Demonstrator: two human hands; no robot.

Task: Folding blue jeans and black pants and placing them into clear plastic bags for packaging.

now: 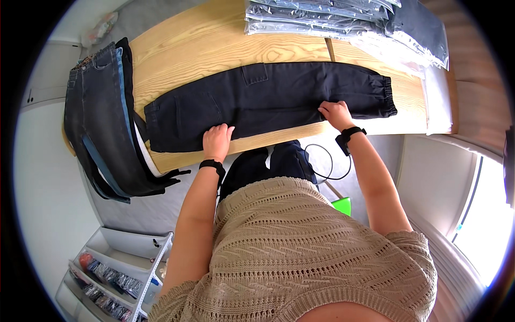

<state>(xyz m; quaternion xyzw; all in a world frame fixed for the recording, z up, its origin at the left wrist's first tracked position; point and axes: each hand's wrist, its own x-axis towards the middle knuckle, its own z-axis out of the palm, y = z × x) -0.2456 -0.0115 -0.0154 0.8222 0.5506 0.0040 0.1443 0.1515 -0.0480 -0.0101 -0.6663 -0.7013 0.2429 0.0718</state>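
A pair of black cargo trousers (279, 91), folded lengthwise, lies across the wooden table, waistband at the left and gathered elastic cuff at the right. A flap pocket shows near its far edge. My left hand (216, 141) is closed on the near edge of the trousers, toward the waist end, its fingers bent over the cloth. Farther right, my right hand (337, 114) pinches the near edge of the leg, thumb and fingers together. The cloth between the two hands lies nearly flat, with a long crease.
Several dark jeans (99, 118) drape over the left end of the wooden table (204, 45). Clear-bagged folded garments (322, 21) are stacked at the far right. A white shelf unit (115, 249) with packaged items stands at lower left. A black cable (331, 177) loops below the table's near edge.
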